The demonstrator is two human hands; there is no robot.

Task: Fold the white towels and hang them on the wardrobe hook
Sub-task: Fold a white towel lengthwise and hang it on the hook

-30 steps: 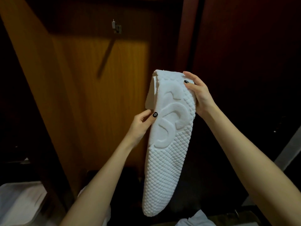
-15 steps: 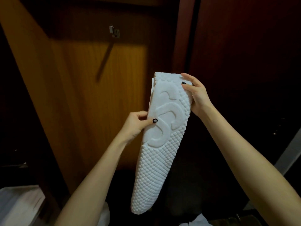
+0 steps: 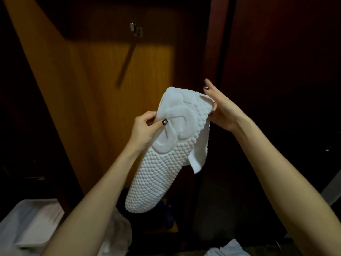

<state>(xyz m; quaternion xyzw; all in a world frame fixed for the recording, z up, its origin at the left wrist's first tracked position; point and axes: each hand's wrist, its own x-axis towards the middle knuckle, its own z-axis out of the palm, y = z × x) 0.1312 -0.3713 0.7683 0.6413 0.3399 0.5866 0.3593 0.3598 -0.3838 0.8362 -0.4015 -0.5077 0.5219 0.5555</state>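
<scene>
**In front of the brown wooden wardrobe: towel mid-air**
Left hand is pinching the left edge of the folded white quilted towel. Right hand is touching its upper right edge, fingers straight. Towel is hanging well below the small metal hook.

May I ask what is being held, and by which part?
The white folded textured towel: the left hand pinches its left edge near the top; the right hand, fingers straight, touches its upper right corner.

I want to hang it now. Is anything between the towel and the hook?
Nothing visible. The towel, pinched by the left hand, hangs below and right of the hook; only bare wardrobe panel lies between.
</scene>
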